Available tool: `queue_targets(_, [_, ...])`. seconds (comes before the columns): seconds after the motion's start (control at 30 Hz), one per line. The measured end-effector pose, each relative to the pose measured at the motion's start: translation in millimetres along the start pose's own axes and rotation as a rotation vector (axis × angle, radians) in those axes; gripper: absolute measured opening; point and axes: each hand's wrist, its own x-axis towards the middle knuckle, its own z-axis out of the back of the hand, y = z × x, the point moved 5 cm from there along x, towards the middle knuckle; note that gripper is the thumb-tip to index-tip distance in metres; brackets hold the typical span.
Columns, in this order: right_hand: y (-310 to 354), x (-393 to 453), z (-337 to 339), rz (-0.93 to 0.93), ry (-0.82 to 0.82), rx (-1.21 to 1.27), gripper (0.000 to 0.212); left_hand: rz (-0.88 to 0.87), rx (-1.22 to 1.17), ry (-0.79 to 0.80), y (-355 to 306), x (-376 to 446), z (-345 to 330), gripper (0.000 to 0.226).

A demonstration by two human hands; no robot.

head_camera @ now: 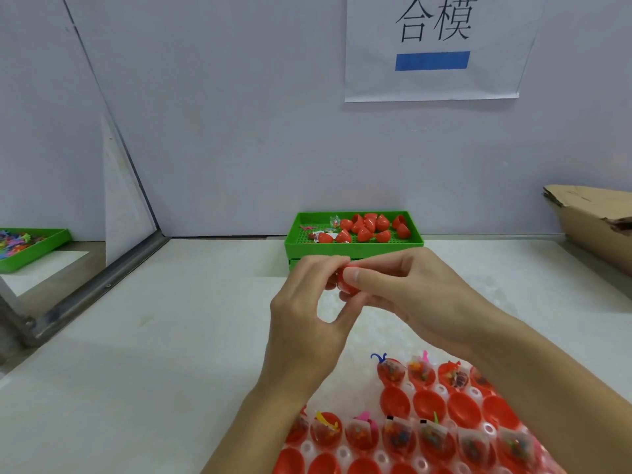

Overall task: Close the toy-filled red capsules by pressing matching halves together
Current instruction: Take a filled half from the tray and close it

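Both hands: L hand (309,302) + R hand (417,299) pinch red capsule (347,283).

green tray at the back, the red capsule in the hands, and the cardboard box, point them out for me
green tray (354,248): head view, on its front wall.
red capsule (345,287): head view, on the red shell showing between the fingers.
cardboard box (591,217): head view, on its side wall.

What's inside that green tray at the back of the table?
The green tray holds a pile of loose red capsule halves and, at its left, a few small wrapped toys. Anything beneath the pile is hidden.
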Motion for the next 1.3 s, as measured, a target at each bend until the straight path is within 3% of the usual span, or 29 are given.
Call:
queue_targets(0.2, [-3, 1, -6, -0.132, 0.057, 0.256, 0.032, 0.084, -0.055, -0.015, 3, -4, -1, 0.037])
queue_targets(0.37, [-3, 0, -6, -0.152, -0.066, 0.243, 0.037, 0.127, -0.068, -0.032, 4, -2, -1, 0.029])
queue_targets(0.43, [-1, -1, -6, -0.119, -0.112, 0.092, 0.030, 0.275, -0.197, -0.051, 10, 0, 1, 0.022])
queue_targets(0.5, [4, -3, -2, -0.008, -0.188, -0.238, 0.021, 0.482, -0.380, -0.071, 17, 1, 0, 0.017])
queue_targets(0.57, [10, -5, -4, 0.149, -0.210, -0.480, 0.033, 0.626, -0.525, -0.062, 23, -1, -4, 0.022])
queue_targets(0.7, [16, -7, -13, 0.340, -0.184, -0.687, 0.042, 0.692, -0.638, -0.003, 30, -5, -11, 0.032])
queue_targets(0.87, [17, -5, -11, 0.358, -0.191, -0.836, 0.020, 0.716, -0.630, 0.054, 35, -8, -16, 0.048])
queue_targets(1.0, [20, 0, 22, 0.182, -0.293, -0.516, 0.029, 0.768, -0.642, 0.056, 37, -10, -19, 0.052])
queue_targets(1.13, [17, 7, 85, 0.016, -0.373, 0.130, 0.017, 0.783, -0.677, 0.070, 38, -12, -22, 0.050])
queue_targets(1.3, [-7, 8, 162, -0.036, -0.706, 0.747, 0.027, 0.781, -0.698, 0.089, 38, -15, -24, 0.054])
